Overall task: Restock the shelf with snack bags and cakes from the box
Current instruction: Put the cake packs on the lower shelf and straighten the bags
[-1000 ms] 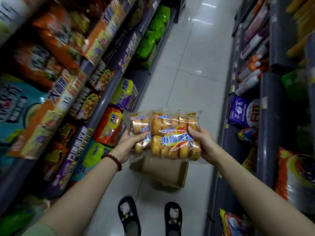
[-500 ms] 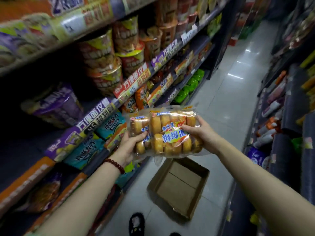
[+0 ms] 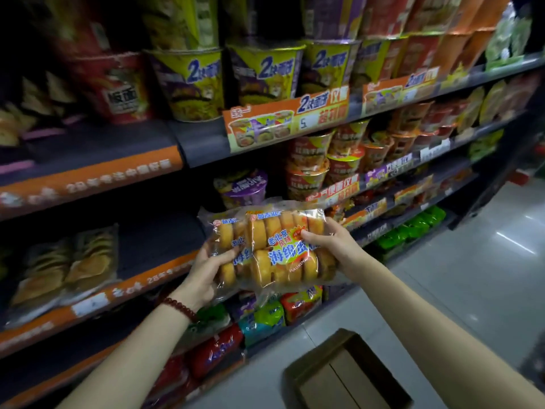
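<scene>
Clear-wrapped cake bags (image 3: 271,246) sit mid-frame, your left hand (image 3: 206,270) and right hand (image 3: 333,243) each clasping an end. Keep them level and slide them onto the shelf (image 3: 153,267) gap at left, beside the matching packs (image 3: 67,261).

The clear, glossy, crinkled plastic bags of golden sponge cakes (image 3: 274,249) catch the light. The brown cardboard box (image 3: 348,376) looks matt. The pale tiled floor (image 3: 472,276) is smooth and shiny; the dark shelf edges (image 3: 203,143) matt.
</scene>
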A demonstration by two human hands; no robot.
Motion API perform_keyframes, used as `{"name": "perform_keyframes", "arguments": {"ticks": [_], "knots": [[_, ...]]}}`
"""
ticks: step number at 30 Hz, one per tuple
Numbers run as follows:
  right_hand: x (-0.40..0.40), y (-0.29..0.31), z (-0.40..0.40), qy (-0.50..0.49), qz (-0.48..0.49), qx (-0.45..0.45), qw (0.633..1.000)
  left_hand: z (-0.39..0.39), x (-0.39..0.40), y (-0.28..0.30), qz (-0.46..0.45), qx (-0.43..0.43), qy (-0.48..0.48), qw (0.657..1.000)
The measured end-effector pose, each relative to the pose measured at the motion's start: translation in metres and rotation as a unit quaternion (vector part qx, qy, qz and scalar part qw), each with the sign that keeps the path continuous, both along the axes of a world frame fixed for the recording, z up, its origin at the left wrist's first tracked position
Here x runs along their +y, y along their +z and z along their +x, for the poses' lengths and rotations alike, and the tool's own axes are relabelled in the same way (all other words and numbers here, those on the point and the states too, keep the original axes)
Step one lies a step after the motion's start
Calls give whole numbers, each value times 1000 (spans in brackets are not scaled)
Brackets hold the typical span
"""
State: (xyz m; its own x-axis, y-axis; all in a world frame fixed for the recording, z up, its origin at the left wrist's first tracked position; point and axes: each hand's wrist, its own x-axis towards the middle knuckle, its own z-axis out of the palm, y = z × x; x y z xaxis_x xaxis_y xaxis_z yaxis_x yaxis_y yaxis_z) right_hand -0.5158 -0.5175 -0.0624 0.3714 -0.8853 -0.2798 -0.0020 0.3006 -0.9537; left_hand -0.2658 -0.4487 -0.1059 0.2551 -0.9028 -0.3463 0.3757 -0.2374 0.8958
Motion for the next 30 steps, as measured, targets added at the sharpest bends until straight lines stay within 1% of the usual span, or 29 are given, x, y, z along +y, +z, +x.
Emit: {"name": "perform_keyframes", "arguments": {"ticks": [5, 8, 12, 14, 16, 19, 20, 23, 25, 27, 30], "knots": [[7, 2, 75, 50, -27, 45, 997, 70, 29, 2, -6, -11, 61, 998], [4, 6, 120, 60, -27, 40, 997, 109, 37, 7, -7, -12, 56, 998], [-7, 11, 171, 61, -41, 61, 995, 153, 36, 17, -6, -2, 77, 997], [-12, 12, 188, 65, -38, 65, 995, 167, 34, 17, 2, -2, 58, 998], [-14, 10, 195, 70, -28, 64, 995, 175, 33, 11, 4, -22, 49, 999], [-5, 20, 192, 73, -26, 60, 995, 176, 32, 0, 7, -95, 58, 994], [-9, 13, 188, 71, -25, 59, 995, 174, 32, -3, 5, -119, 56, 991], [-19, 1, 181, 71, -40, 78, 994, 166, 32, -6, -6, -192, 70, 979], [-21, 4, 182, 74, -54, 76, 993, 160, 32, -4, -16, -244, 94, 965], [-26, 5, 184, 84, -68, 67, 992, 155, 33, -1, -30, -255, 108, 960], [-30, 7, 188, 102, -70, 64, 990, 153, 39, 2, -40, -230, 90, 968]]}}
